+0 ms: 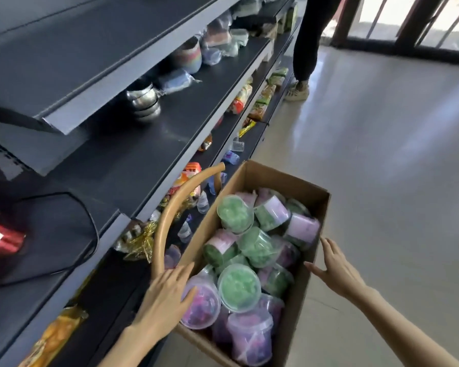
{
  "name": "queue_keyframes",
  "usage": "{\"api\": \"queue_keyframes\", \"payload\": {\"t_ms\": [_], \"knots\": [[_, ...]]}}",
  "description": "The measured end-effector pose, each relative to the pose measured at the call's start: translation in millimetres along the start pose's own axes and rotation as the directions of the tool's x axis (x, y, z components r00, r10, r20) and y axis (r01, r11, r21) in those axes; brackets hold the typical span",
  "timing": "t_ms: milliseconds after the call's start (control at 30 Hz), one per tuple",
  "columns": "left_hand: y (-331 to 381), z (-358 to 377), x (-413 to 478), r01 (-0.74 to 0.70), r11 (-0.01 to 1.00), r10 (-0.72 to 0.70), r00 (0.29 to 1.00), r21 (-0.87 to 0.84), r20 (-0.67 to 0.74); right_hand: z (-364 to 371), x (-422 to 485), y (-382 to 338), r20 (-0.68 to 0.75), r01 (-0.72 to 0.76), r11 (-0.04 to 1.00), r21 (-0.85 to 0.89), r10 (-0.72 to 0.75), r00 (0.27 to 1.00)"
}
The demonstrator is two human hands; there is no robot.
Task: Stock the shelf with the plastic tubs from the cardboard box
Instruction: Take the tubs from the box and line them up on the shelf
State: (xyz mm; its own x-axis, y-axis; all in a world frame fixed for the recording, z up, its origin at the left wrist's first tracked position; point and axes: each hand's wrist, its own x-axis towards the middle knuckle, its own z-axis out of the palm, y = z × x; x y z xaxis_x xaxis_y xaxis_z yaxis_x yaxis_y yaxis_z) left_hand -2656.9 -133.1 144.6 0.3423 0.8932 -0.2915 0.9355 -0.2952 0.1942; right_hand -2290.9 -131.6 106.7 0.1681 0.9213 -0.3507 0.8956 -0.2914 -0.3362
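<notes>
Head view, the only view.

- Cardboard box (277, 178): on the floor, flaps open. Long axis runs away from the person, roughly parallel to the front edge of the shelf (133, 160), which lies directly to its left.
- Plastic tubs (257, 247): all in the box, piled loosely, none seen on the shelf yet. Green and purple contents. Some lie on their sides; others are tipped with lids facing up.
- Left hand (170, 295): over the near-left corner of the box. Grip wide, fingers straight and spread, holding nothing. Fingertips lie on or just over the lid of a purple tub (200, 307); contact cannot be confirmed. That tub is tilted, with its lid turned up toward the camera.
- Green-lidded tub (239, 287): just right of the purple one, lid also up, between the two hands.
- Right hand (337, 268): at the box's right wall, outside the pile. Grip wide, fingers straight, empty. It looks to rest on the rim.
- Basket handle (170, 215): tan, arching between the lower shelf and the box, just beyond the left hand.

Judgement: the left hand is nearer both the purple tub and the shelf. The likely pick is to close down over that lid, then carry it left, clearing the basket handle.
</notes>
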Motion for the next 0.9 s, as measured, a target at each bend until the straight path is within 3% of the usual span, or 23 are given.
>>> {"api": "queue_keyframes", "payload": {"t_ms": [100, 300, 433, 533, 600, 700, 900], "knots": [[2.7, 13.2, 36.4, -0.010, 0.999, 0.007, 0.998, -0.039, -0.068, 18.2, 24.2, 2.6, -0.025, -0.050, 0.991, 0.122, 0.053, 0.998], [12.7, 26.9, 102.3, -0.016, 0.998, 0.010, 0.996, -0.065, -0.094, 41.6, 85.3, -2.7, -0.145, -0.001, 0.982, 0.190, 0.029, 0.989], [19.1, 46.5, 134.4, -0.024, 0.997, 0.016, 0.993, -0.069, -0.116, 65.6, 121.3, -9.4, -0.200, -0.211, 0.866, 0.454, 0.329, 0.923], [27.4, 60.7, 147.7, -0.029, 0.992, 0.017, 0.995, -0.123, -0.095, 77.6, 130.5, -18.2, -0.246, -0.262, 0.850, 0.457, 0.404, 0.881], [33.2, 66.9, 153.5, -0.026, 0.981, 0.010, 0.997, -0.190, -0.082, 79.4, 130.5, -21.6, -0.292, -0.195, 0.892, 0.409, 0.330, 0.898], [34.5, 67.7, 166.2, -0.043, 0.981, 0.028, 0.997, -0.187, -0.078, 84.7, 133.8, -19.1, -0.322, 0.008, 0.974, 0.227, 0.067, 0.944], [20.8, 54.6, 198.0, -0.090, 0.996, 0.088, 0.992, -0.010, -0.087, 80.4, 170.5, -20.7, -0.118, 0.199, 0.980, -0.004, -0.198, 0.973]]}}
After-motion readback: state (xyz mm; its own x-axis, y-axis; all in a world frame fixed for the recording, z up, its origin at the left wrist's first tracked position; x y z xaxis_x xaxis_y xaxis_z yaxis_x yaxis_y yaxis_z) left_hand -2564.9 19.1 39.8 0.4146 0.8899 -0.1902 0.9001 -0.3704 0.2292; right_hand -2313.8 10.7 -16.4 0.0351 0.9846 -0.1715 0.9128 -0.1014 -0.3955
